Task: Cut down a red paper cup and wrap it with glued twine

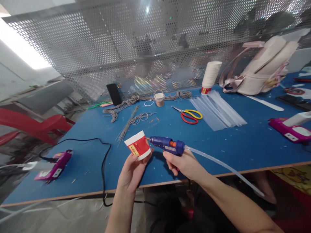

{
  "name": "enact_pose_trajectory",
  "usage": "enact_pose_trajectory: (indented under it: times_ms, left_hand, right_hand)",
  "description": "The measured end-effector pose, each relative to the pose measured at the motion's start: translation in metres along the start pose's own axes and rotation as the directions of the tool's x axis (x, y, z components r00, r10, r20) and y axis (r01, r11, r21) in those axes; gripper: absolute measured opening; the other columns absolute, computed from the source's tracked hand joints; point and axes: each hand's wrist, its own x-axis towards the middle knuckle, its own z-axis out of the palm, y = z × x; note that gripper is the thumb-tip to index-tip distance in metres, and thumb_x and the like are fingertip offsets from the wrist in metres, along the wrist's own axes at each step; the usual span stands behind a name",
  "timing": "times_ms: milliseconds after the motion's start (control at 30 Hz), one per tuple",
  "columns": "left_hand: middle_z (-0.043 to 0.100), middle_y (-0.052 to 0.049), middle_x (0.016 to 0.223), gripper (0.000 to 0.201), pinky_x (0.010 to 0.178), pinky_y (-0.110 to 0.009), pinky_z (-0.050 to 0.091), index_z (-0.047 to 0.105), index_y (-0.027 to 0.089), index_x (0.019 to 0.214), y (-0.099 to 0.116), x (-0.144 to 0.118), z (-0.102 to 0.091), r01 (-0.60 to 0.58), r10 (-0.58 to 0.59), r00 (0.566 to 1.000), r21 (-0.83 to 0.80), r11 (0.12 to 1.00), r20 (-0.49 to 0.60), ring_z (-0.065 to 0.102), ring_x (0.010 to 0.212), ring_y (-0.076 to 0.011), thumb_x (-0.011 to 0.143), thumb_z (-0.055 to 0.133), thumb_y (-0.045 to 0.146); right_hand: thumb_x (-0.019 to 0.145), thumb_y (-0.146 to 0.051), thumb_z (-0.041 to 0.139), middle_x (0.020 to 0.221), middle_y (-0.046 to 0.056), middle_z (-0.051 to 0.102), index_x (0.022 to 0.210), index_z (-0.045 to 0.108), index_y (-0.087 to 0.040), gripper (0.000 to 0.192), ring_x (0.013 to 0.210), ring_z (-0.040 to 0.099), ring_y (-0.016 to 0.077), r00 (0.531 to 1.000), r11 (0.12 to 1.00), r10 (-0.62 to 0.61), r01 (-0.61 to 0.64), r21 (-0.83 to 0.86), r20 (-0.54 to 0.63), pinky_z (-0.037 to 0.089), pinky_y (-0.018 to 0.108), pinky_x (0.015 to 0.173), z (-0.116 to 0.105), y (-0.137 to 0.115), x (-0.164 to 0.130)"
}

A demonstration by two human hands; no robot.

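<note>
My left hand (132, 170) holds a red and white paper cup (137, 145) tilted on its side, above the front edge of the blue table (243, 142). My right hand (182, 163) grips a blue hot glue gun (166, 144) with a long clear glue stick (223, 166) trailing out of its back. The gun's nozzle touches the cup's side near its rim.
Farther back lie grey cord (126, 105), a small cord-wrapped cup (159, 97), red and yellow scissors (190, 115), a fan of clear glue sticks (217, 110), stacked paper cups (211, 76) and a beige bag (262, 66). Purple devices sit left (54, 166) and right (290, 129). A black cable (104, 161) crosses the table.
</note>
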Motion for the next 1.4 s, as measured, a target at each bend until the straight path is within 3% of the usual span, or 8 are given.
enact_pose_trajectory:
  times_ms: [167, 367, 567, 767, 967, 1167, 1300, 1400]
  left_hand:
    - [0.075, -0.012, 0.099, 0.047, 0.091, -0.045, 0.053, 0.064, 0.013, 0.114, 0.003, 0.002, -0.001, 0.035, -0.037, 0.999, -0.098, 0.995, -0.023, 0.069, 0.094, -0.0304, 0.067, 0.067, 0.017]
    - [0.075, -0.012, 0.099, 0.054, 0.085, -0.039, 0.056, 0.058, 0.016, 0.124, 0.002, 0.004, 0.0, 0.055, -0.061, 0.998, -0.179, 0.982, -0.026, 0.07, 0.09, -0.0265, 0.07, 0.06, 0.015]
    - [0.075, -0.012, 0.097, 0.054, 0.081, -0.038, 0.056, 0.056, 0.017, 0.125, 0.001, 0.002, 0.002, 0.102, -0.112, 0.993, -0.232, 0.967, -0.031, 0.071, 0.087, -0.0266, 0.072, 0.059, 0.019]
    - [0.075, -0.013, 0.094, 0.053, 0.072, -0.032, 0.057, 0.056, 0.017, 0.126, 0.001, 0.003, 0.0, 0.149, -0.156, 0.988, -0.237, 0.96, -0.012, 0.071, 0.084, -0.0257, 0.074, 0.059, 0.02]
    - [0.075, -0.014, 0.096, 0.045, 0.064, -0.028, 0.058, 0.054, 0.016, 0.129, 0.0, 0.004, 0.005, 0.103, -0.12, 0.992, -0.257, 0.961, -0.05, 0.071, 0.078, -0.0228, 0.084, 0.048, 0.019]
    - [0.074, -0.018, 0.094, 0.043, 0.061, -0.028, 0.058, 0.05, 0.009, 0.13, 0.001, 0.004, 0.005, 0.117, -0.133, 0.99, -0.262, 0.958, -0.047, 0.072, 0.079, -0.0258, 0.089, 0.039, 0.017]
    - [0.073, -0.016, 0.098, 0.042, 0.063, -0.027, 0.057, 0.052, 0.011, 0.128, -0.002, 0.003, 0.008, 0.07, -0.087, 0.995, -0.256, 0.964, -0.057, 0.071, 0.082, -0.0243, 0.086, 0.046, 0.014]
    - [0.072, -0.013, 0.099, 0.045, 0.06, -0.022, 0.056, 0.056, 0.014, 0.123, -0.007, 0.002, 0.013, -0.009, -0.011, 0.995, -0.204, 0.979, -0.099, 0.069, 0.076, -0.0182, 0.079, 0.053, 0.004]
  right_hand:
    - [0.081, -0.042, 0.051, 0.037, -0.003, 0.047, 0.046, 0.051, -0.017, 0.042, 0.038, 0.046, 0.0073, 1.0, 0.999, 0.005, -0.006, 0.054, 0.018, 0.04, 0.019, 0.047, 0.003, 0.0, 0.001]
    - [0.08, -0.041, 0.055, 0.037, -0.004, 0.046, 0.047, 0.05, -0.017, 0.04, 0.035, 0.043, 0.0065, 1.0, 0.999, -0.016, 0.016, 0.03, 0.0, 0.037, 0.017, 0.04, 0.011, 0.001, -0.002]
    - [0.081, -0.042, 0.054, 0.039, -0.003, 0.048, 0.049, 0.052, -0.016, 0.041, 0.034, 0.043, 0.0058, 0.999, 0.998, -0.025, 0.027, 0.051, -0.044, 0.037, 0.017, 0.04, 0.006, 0.009, 0.002]
    - [0.078, -0.038, 0.056, 0.038, -0.004, 0.045, 0.048, 0.048, -0.017, 0.037, 0.035, 0.042, 0.0059, 0.998, 0.999, -0.02, 0.022, 0.042, -0.051, 0.036, 0.017, 0.039, 0.008, 0.0, -0.006]
    - [0.074, -0.034, 0.06, 0.041, -0.007, 0.042, 0.055, 0.045, -0.019, 0.029, 0.035, 0.04, 0.0056, 0.996, 0.994, -0.051, 0.058, 0.089, -0.077, 0.034, 0.016, 0.036, 0.016, 0.003, -0.01]
    - [0.075, -0.037, 0.059, 0.04, -0.006, 0.043, 0.055, 0.044, -0.02, 0.031, 0.035, 0.041, 0.0066, 0.992, 0.995, -0.053, 0.062, 0.083, -0.112, 0.033, 0.017, 0.036, 0.015, 0.012, -0.004]
    - [0.075, -0.034, 0.058, 0.039, -0.006, 0.042, 0.052, 0.042, -0.02, 0.031, 0.035, 0.04, 0.0063, 0.984, 0.99, -0.13, 0.136, 0.04, -0.124, 0.033, 0.018, 0.038, 0.016, 0.01, -0.005]
    - [0.075, -0.031, 0.057, 0.039, -0.006, 0.041, 0.05, 0.04, -0.02, 0.032, 0.035, 0.039, 0.0061, 0.966, 0.975, -0.222, 0.222, -0.014, -0.129, 0.032, 0.018, 0.038, 0.018, 0.009, -0.005]
